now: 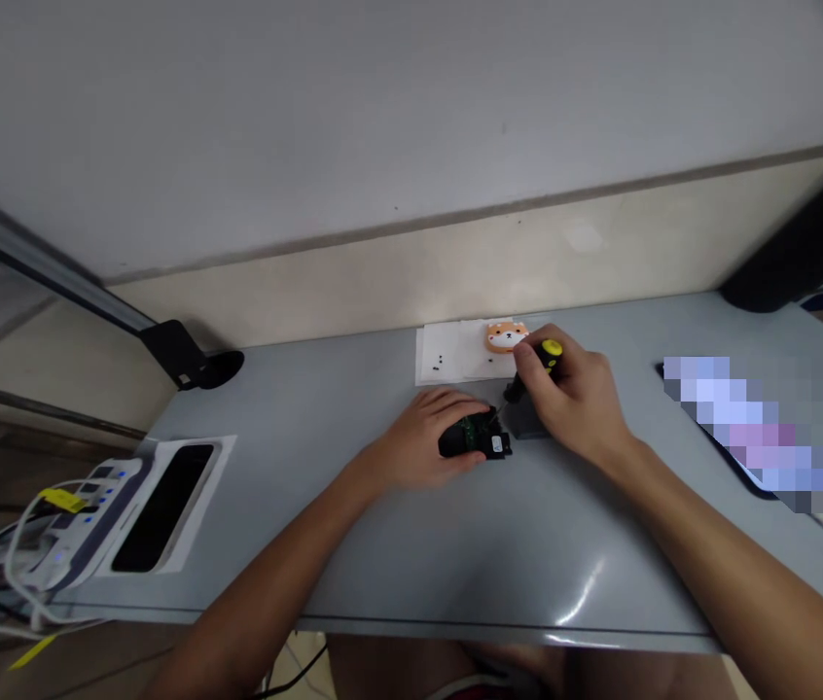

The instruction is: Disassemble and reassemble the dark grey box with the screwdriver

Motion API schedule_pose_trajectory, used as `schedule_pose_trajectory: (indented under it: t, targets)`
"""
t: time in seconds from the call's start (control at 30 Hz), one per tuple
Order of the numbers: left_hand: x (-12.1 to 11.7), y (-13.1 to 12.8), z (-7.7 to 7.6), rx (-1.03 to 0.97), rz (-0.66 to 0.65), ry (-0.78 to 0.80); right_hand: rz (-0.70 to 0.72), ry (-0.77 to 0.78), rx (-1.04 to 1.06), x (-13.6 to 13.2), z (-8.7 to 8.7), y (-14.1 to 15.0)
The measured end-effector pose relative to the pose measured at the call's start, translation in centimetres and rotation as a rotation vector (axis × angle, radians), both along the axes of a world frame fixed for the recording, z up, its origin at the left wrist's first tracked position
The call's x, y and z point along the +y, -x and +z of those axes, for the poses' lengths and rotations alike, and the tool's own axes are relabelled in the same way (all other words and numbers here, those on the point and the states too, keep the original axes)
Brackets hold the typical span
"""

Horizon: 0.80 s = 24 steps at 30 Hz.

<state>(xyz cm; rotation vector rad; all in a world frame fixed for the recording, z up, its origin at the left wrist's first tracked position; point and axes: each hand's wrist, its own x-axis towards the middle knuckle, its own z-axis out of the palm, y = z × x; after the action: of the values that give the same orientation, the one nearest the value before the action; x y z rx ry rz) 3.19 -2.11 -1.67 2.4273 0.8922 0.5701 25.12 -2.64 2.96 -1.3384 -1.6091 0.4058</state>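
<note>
My left hand (430, 439) is closed around a small black device with a green circuit board (464, 437), holding it against the table. A white label sits on the device's near right corner. In my right hand (578, 394) is a black-and-yellow screwdriver (550, 354), tilted with its tip down toward the device's far right edge. Whether the tip touches a screw is too small to tell. A dark flat piece (526, 421) lies under my right hand, partly hidden by it. Just beyond, an orange-and-white dog-faced case (506, 336) rests on white paper (455, 340).
Several tiny dark screws (437, 367) lie on the paper. At the left are a black phone (167, 506) on a white sheet and a white power strip (94, 515) with tangled cables. A pixelated phone (754, 428) with a cable lies at the right. A wall closes the far side.
</note>
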Motion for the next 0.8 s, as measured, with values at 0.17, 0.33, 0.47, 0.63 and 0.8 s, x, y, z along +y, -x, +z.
schedule_pose_trajectory:
  t: [0.17, 0.33, 0.47, 0.63, 0.8]
  targets:
    - [0.04, 0.07, -0.14, 0.01, 0.0, 0.007, 0.022, 0.009, -0.007, -0.07, -0.04, 0.01]
    - [0.04, 0.05, -0.14, 0.013, 0.001, 0.004, 0.023, 0.011, -0.026, -0.11, -0.09, 0.03]
    - [-0.02, -0.02, -0.09, 0.021, -0.001, 0.0, 0.02, 0.018, -0.024, -0.15, -0.13, 0.12]
    - [-0.1, -0.13, -0.06, 0.012, -0.001, -0.009, 0.026, 0.017, -0.031, -0.14, 0.04, 0.2]
    - [-0.03, -0.14, -0.16, 0.009, -0.006, -0.011, 0.033, 0.002, -0.034, -0.21, 0.17, 0.37]
